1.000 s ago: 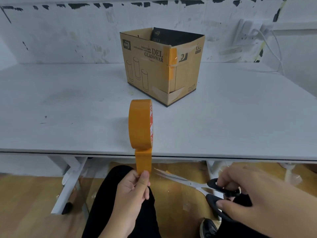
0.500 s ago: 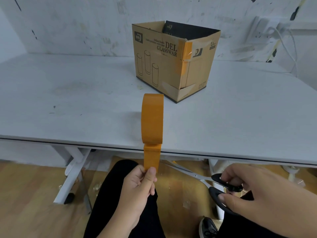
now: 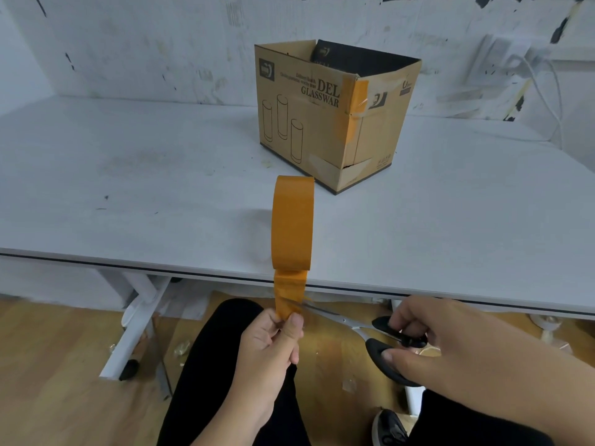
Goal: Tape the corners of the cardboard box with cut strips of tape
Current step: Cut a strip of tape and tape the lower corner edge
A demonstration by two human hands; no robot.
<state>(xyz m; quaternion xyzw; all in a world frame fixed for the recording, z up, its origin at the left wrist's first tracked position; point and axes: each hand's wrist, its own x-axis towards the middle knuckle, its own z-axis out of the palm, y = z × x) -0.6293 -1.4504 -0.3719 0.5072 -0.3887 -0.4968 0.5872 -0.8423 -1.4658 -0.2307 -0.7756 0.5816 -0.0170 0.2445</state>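
An open cardboard box (image 3: 309, 123) stands on the white table (image 3: 128, 194), with an orange strip taped on its near corner. An orange tape roll (image 3: 292, 223) stands on edge at the table's front edge. A pulled-out tape strip (image 3: 289, 294) hangs down from it. My left hand (image 3: 273, 342) pinches the strip's lower end between thumb and fingers. My right hand (image 3: 450, 346) grips black-handled scissors (image 3: 380, 333), and their blades meet the strip just above my left thumb.
A scuffed white wall runs behind the table, with a socket and white cable (image 3: 544, 91) at the back right. Below the table are its white legs (image 3: 135, 333), a wooden floor, my black-clad legs and a black shoe (image 3: 389, 426).
The scissor blades have moved left from beside the strip onto it. The strip is pulled a little longer. The camera view has shifted closer.
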